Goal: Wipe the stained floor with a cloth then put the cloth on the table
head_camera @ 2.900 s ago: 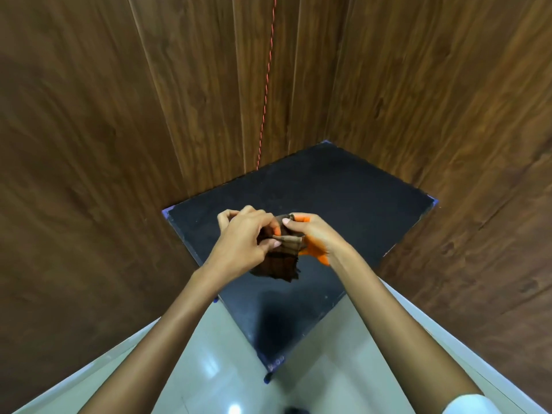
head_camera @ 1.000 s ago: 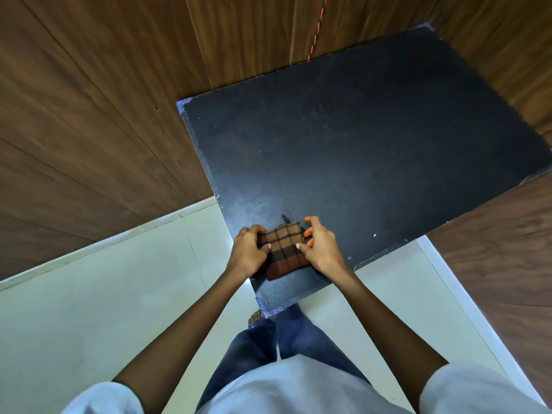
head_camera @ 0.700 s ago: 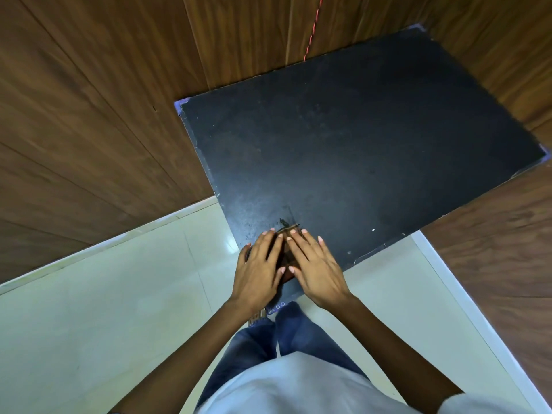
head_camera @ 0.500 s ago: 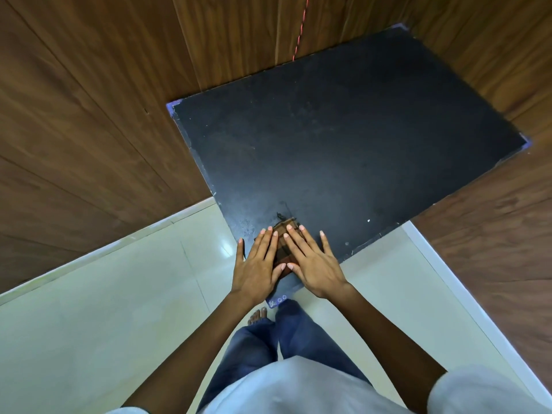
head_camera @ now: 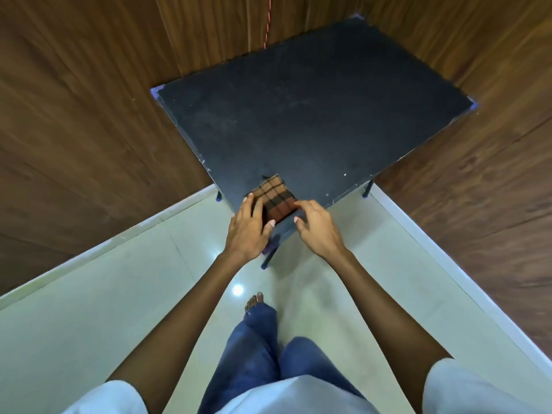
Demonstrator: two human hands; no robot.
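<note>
A folded brown and orange checked cloth (head_camera: 274, 198) lies flat on the near corner of the black table (head_camera: 313, 109). My left hand (head_camera: 249, 228) hovers at the cloth's left edge, fingers apart, with fingertips overlapping that edge. My right hand (head_camera: 316, 225) is just right of the cloth, fingers loosely curled, holding nothing. Neither hand grips the cloth.
Dark wooden wall panels (head_camera: 74, 130) close in the table on the left, back and right. A red cord (head_camera: 268, 22) hangs down the back wall. Pale glossy floor tiles (head_camera: 119, 294) lie below, where my blue-trousered legs (head_camera: 257, 348) and a bare foot stand.
Both hands, pressed flat on the cloth half a second ago, have drawn back toward me and uncovered it. The cloth stays on the table corner. The view has pulled back.
</note>
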